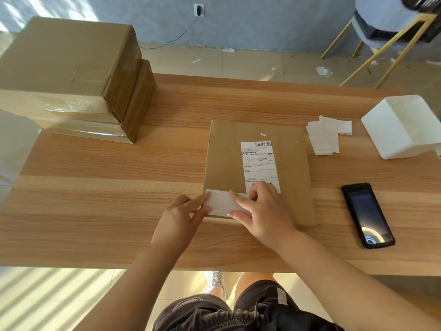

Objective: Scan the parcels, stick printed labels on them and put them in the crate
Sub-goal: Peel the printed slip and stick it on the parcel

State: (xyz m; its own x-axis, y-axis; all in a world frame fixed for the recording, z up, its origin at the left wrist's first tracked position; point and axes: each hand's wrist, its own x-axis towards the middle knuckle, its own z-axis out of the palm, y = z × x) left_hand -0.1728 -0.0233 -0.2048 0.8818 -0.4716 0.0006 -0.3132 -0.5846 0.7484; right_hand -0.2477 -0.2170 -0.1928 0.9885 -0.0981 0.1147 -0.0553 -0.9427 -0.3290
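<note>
The left hand (183, 211) and right hand (262, 211) pinch a white backing strip (222, 204) at the near edge of the parcel (226, 158). Peel slowly, then smooth the label (259, 161) flat.

Brown parcel (226, 158), white label (259, 163) apparently black-printed, black phone (367, 215), wood-grain table (119, 187).

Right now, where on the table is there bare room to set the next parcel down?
The widest bare patch is the table left of the flat parcel, in front of the stacked boxes. A narrower strip lies behind the parcel. The right side is crowded: paper slips, white device, phone.
</note>
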